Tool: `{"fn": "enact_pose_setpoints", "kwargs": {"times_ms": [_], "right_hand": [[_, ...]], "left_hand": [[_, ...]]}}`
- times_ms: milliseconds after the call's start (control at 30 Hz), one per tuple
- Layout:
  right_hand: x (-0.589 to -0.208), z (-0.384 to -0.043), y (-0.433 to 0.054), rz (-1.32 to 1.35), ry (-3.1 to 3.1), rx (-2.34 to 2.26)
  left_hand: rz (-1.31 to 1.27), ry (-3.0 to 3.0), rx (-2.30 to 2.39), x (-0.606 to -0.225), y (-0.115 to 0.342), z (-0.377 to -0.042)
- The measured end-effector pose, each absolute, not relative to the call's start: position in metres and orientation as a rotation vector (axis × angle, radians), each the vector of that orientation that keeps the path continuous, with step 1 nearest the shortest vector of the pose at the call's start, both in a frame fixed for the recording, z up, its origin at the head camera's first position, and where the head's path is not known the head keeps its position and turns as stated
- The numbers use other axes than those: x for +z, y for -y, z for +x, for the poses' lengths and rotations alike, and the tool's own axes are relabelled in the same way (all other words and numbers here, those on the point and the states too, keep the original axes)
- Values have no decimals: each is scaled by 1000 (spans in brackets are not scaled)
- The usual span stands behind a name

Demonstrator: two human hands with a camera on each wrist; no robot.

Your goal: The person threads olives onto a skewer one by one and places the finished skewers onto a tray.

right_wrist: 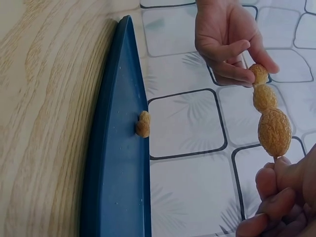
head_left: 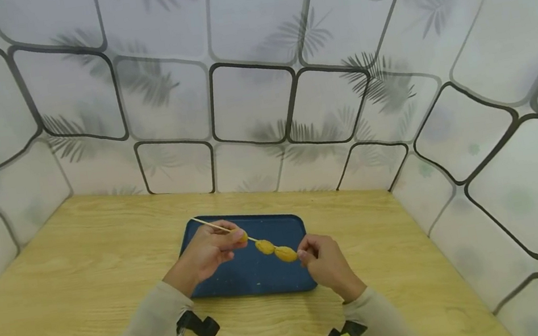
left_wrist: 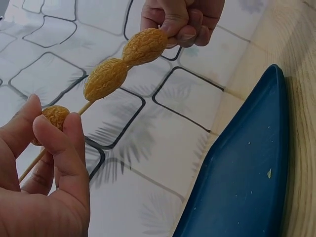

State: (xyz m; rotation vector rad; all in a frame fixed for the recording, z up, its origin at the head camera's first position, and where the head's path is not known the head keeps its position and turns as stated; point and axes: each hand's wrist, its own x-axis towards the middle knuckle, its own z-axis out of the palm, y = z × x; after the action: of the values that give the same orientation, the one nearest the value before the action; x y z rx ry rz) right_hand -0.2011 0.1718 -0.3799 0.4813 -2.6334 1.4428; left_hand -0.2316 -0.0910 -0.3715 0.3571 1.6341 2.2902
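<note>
A thin wooden skewer (head_left: 212, 223) is held slantwise above the blue tray (head_left: 264, 283), threaded with golden, wrinkled fried puffs. My left hand (head_left: 210, 251) pinches one small puff (left_wrist: 56, 117) on the skewer between thumb and fingers. Farther along are a middle puff (left_wrist: 105, 79) and an end puff (left_wrist: 144, 47), touching each other. The right hand (head_left: 325, 260) pinches the skewer's end just past the end puff; its fingertips hide the tip. In the right wrist view, a brown lumpy piece (right_wrist: 143, 124) rests at the tray's far side.
The tray stands on a light wooden table (head_left: 84, 286) and has small crumbs on it. Behind and at both sides rise walls (head_left: 249, 102) covered in a pattern of rounded squares and leaves. Each sleeve carries a black wrist camera (head_left: 198, 326).
</note>
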Motion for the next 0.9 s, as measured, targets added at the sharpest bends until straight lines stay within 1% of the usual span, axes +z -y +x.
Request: {"fn": "enact_pose_setpoints", "kwargs": {"times_ms": [533, 900], "right_hand": [[-375, -200, -166, 475, 2616, 1467], [-380, -199, -162, 493, 2613, 1524]], "left_hand": [[346, -1654, 2280, -369, 86, -229], [321, -1660, 2262, -378, 88, -228]]}}
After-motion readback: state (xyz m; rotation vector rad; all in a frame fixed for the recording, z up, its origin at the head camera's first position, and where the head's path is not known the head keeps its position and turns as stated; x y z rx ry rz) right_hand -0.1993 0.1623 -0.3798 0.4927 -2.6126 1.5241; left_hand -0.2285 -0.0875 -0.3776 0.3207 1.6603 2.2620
